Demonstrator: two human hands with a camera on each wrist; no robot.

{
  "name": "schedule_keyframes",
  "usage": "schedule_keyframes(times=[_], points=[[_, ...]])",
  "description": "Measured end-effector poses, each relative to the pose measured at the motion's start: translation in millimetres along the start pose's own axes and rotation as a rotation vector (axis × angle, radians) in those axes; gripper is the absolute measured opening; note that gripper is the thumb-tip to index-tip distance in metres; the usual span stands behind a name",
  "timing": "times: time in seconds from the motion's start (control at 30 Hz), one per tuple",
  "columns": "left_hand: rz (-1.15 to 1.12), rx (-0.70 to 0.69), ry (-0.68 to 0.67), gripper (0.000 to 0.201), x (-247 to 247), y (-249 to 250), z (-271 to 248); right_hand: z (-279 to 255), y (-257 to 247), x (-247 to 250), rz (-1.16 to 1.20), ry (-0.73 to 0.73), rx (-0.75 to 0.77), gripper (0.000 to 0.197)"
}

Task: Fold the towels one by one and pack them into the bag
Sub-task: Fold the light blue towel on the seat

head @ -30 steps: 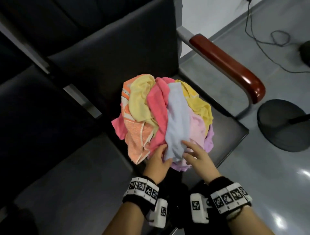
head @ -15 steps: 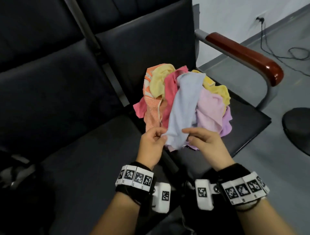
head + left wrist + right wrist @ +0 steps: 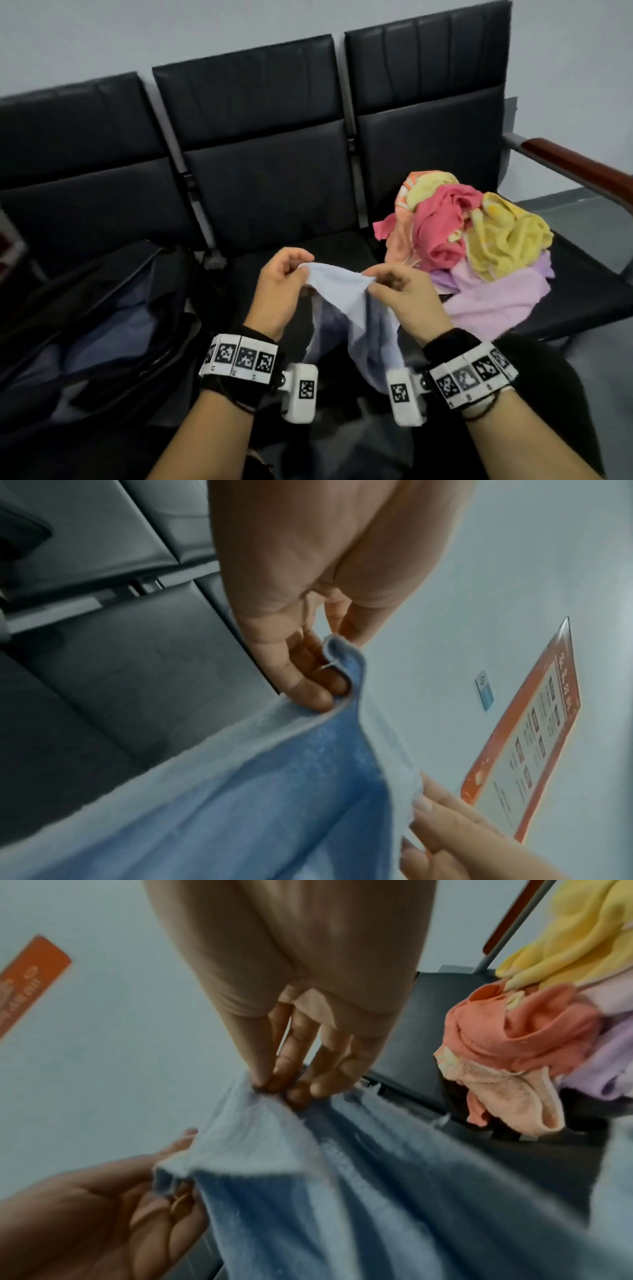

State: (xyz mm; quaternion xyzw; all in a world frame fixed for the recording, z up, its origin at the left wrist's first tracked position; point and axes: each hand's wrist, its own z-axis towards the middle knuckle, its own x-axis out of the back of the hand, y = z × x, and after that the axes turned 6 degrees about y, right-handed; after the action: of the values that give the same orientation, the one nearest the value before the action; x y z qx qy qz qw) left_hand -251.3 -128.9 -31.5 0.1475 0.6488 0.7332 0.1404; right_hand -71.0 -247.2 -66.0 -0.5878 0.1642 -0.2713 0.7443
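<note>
Both my hands hold a light blue towel up over the middle seat, and it hangs down between my wrists. My left hand pinches its upper edge between thumb and fingers. My right hand pinches the same edge a short way to the right. A heap of crumpled towels, pink, yellow, orange and lilac, lies on the right-hand seat. An open dark bag sits on the left seat.
A row of black padded seats stands against a pale wall. A red-brown armrest closes off the right end. An orange-framed notice hangs on the wall. The middle seat lies under the hanging towel.
The blue towel has come off the heap and moved left, over the middle seat. Both hands rose with it. The view swung left and the bag came into sight.
</note>
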Motion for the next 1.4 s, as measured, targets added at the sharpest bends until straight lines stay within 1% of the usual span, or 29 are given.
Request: schedule_keyframes(times=[0.1, 0.17, 0.23, 0.33, 0.4, 0.5, 0.6, 0.63, 0.67, 0.7, 0.77, 0.8, 0.83, 0.87, 0.9, 0.93, 0.97, 1.0, 1.07, 1.17, 1.23, 1.33, 1.4], points=[[0.039, -0.013, 0.007, 0.031, 10, -1, -4, 1, 5, -16, 0.049, -0.024, -0.037, 0.026], [0.091, -0.021, 0.016, 0.034, 13, -4, -2, 6, 5, -21, 0.082, -0.018, -0.034, 0.024], [0.194, -0.081, 0.005, 0.038, 16, -9, 0, 14, 3, -26, 0.091, -0.018, -0.009, 0.021], [0.335, -0.163, -0.064, 0.044, 17, -14, 4, 25, 1, -35, 0.093, -0.019, -0.012, 0.023], [0.443, -0.187, -0.039, 0.042, 17, -19, 10, 30, 0, -44, 0.111, -0.035, -0.036, 0.023], [0.546, -0.183, 0.051, 0.032, 20, -20, 18, 36, 1, -56, 0.123, -0.051, -0.090, 0.020], [0.539, -0.180, 0.103, 0.023, 25, -17, 28, 42, -6, -67, 0.190, -0.076, -0.169, 0.018], [0.505, -0.186, 0.110, 0.019, 27, -13, 31, 45, -10, -71, 0.220, -0.099, -0.174, 0.015], [0.461, -0.195, 0.109, 0.018, 28, -10, 34, 47, -15, -74, 0.224, -0.135, -0.158, 0.010], [0.416, -0.210, 0.098, 0.017, 29, -5, 36, 49, -21, -77, 0.198, -0.184, -0.127, 0.010], [0.347, -0.245, 0.055, 0.017, 31, 7, 41, 53, -32, -86, 0.083, -0.286, -0.075, 0.029], [0.319, -0.260, 0.036, 0.017, 32, 13, 44, 55, -36, -91, 0.003, -0.311, -0.056, 0.036], [0.299, -0.272, 0.027, 0.018, 34, 19, 47, 59, -41, -96, -0.075, -0.312, -0.024, 0.037], [0.293, -0.283, 0.027, 0.019, 38, 23, 51, 63, -45, -100, -0.136, -0.294, 0.019, 0.031], [0.295, -0.294, 0.032, 0.019, 42, 27, 55, 68, -49, -104, -0.158, -0.263, 0.063, 0.021], [0.300, -0.307, 0.035, 0.018, 48, 30, 59, 74, -52, -106, -0.143, -0.235, 0.093, 0.011], [0.307, -0.316, 0.031, 0.016, 55, 32, 62, 80, -55, -107, -0.115, -0.214, 0.111, 0.006], [0.322, -0.321, 0.021, 0.014, 60, 32, 64, 87, -56, -107, -0.095, -0.191, 0.126, 0.007], [0.398, -0.313, 0.011, 0.010, 70, 30, 69, 99, -59, -110, -0.074, -0.166, 0.133, 0.012], [0.596, -0.279, 0.064, 0.009, 79, 19, 75, 109, -65, -120, -0.041, -0.176, 0.138, 0.023], [0.709, -0.253, 0.107, 0.013, 86, 6, 78, 111, -66, -125, 0.020, -0.180, 0.124, 0.025], [0.793, -0.154, 0.143, 0.019, 102, -14, 77, 114, -65, -125, 0.150, -0.151, 0.076, 0.024], [0.849, -0.100, 0.151, 0.027, 114, -27, 74, 118, -64, -119, 0.168, -0.129, 0.060, 0.026]])
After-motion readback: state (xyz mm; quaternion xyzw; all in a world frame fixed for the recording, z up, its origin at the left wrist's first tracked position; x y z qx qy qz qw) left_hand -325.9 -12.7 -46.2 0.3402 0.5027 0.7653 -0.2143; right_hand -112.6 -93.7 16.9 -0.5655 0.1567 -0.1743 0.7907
